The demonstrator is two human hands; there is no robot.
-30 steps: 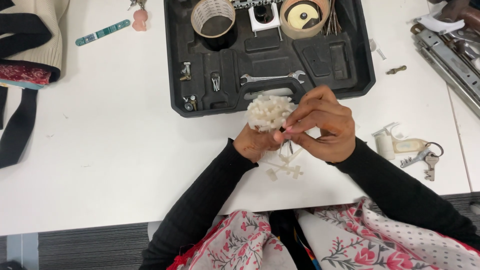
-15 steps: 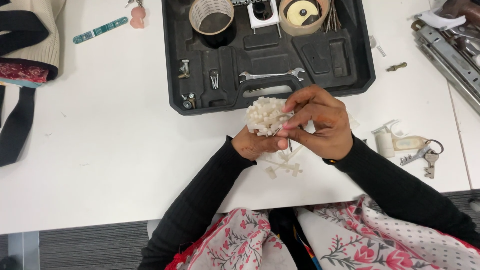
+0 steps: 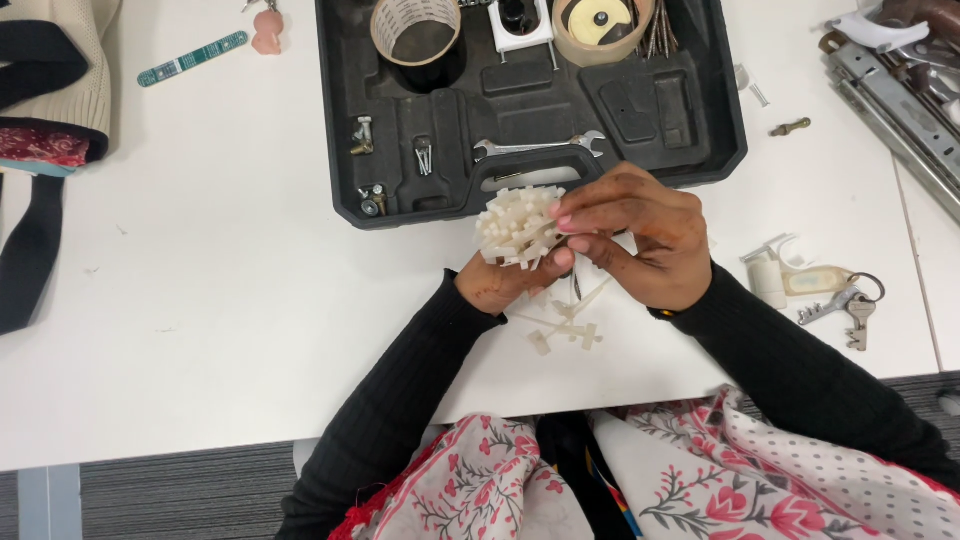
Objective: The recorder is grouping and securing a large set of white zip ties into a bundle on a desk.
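White plastic bundle [image 3: 517, 228], a cluster of small pegs, sits above the tabletop [image 3: 230, 300] just in front of the black tool case [image 3: 530, 95]. Left hand [image 3: 510, 280] cups it from below, grip closed on the bundle. Right hand [image 3: 640, 235] meets it from the right, fingertips [image 3: 562, 215] pinched narrow against the bundle's edge. Loose white pieces [image 3: 565, 325] lie on the tabletop right under the hands. Inside the case lie a wrench [image 3: 538, 148] and two tape rolls [image 3: 415, 28]. Keys [image 3: 845, 305] rest to the right, well apart from the hands. A bag [image 3: 50, 90] lies at the far left.
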